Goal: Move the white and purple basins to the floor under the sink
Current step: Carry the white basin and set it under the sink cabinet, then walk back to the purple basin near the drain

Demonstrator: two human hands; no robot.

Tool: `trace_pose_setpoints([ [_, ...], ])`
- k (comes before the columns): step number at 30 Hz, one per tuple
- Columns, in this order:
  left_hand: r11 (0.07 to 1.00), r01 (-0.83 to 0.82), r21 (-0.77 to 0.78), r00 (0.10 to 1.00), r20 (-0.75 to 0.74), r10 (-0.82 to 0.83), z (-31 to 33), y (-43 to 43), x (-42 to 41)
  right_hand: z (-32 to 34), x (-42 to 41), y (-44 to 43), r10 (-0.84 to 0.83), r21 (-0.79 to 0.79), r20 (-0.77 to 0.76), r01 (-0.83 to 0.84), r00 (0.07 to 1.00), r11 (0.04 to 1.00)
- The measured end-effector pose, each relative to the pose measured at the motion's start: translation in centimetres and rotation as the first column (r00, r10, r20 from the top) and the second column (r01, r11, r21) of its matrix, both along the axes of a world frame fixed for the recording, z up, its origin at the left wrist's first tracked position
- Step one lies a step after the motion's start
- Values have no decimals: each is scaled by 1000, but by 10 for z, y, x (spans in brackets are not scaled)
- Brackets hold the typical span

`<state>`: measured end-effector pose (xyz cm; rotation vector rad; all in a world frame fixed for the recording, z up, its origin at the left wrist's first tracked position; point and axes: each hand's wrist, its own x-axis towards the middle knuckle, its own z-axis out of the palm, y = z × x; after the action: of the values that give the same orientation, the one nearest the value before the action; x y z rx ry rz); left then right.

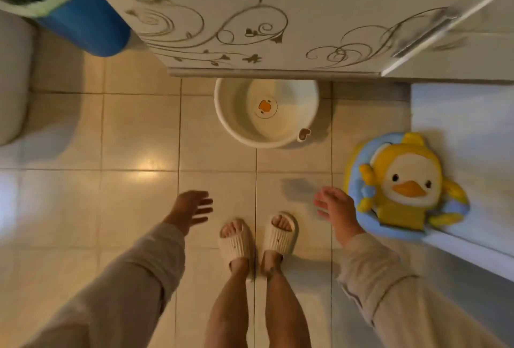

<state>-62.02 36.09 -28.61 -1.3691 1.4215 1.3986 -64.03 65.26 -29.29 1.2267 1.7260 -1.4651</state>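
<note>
A white basin (236, 114) with a duck picture on its bottom stands on the tiled floor, partly tucked under the edge of the sink cabinet (250, 14). My left hand (192, 207) hangs open over the floor, well short of the basin, fingers spread. My right hand (335, 207) is open too, empty, beside a duck toy. No purple basin is in view.
A blue bin (83, 19) with a green liner stands at the upper left. A yellow duck toy on a blue ring (406, 181) leans on a white ledge (472, 131) at the right. My slippered feet (257, 236) stand below the basin. A pale rounded fixture (11, 83) is at the left edge.
</note>
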Motion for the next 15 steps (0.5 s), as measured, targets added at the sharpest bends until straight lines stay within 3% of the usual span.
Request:
trace_pose_setpoints([
  [5,995,75,67,969,229,-88,130,17,116,138,107,-6,77,5,148,-79,986,997],
  [11,950,311,34,938,152,-312,209,11,183,235,175,-1,210,10,209,-217,955,976],
  [15,900,436,-8,892,136,-431,241,-5,184,265,182,10,152,62,193,-166,969,984],
])
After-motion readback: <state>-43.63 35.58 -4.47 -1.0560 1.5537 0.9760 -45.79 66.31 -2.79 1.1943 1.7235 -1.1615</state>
